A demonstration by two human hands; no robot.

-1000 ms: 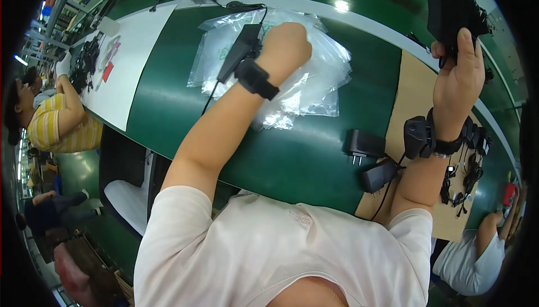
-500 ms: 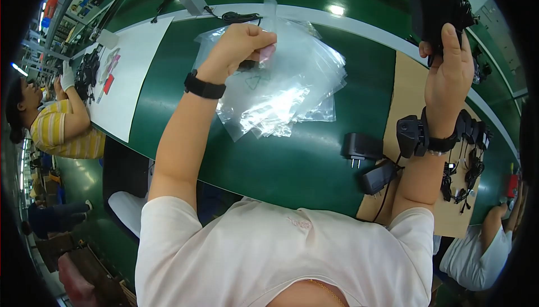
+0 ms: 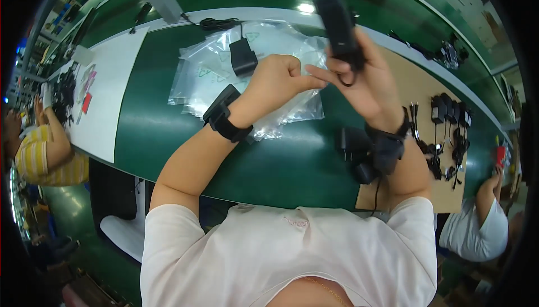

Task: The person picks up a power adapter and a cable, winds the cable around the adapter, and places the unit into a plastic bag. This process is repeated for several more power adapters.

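My right hand (image 3: pixel 365 85) is raised over the green table (image 3: pixel 168 138) and grips a long black power adapter (image 3: pixel 337 18), with a loop of its black cord by the fingers. My left hand (image 3: pixel 278 79) is curled shut right beside it, touching the right fingers. It appears to pinch a clear plastic bag (image 3: pixel 283 117) that hangs under the wrist. Both wrists wear black bands. A pile of clear plastic bags (image 3: pixel 205 79) lies behind the hands, with another black adapter (image 3: pixel 242 57) resting on it.
Two black adapters (image 3: pixel 352 141) lie on the table under my right forearm. A tan cardboard sheet (image 3: pixel 418 85) at right holds several black adapters (image 3: pixel 449 117). A white sheet (image 3: pixel 109 91) lies at left. One person in yellow stripes (image 3: pixel 42 158) works at left, another (image 3: pixel 477 225) at right.
My left hand left the bag pile and moved right to meet my right hand. My right hand came down and left with the adapter, toward the middle.
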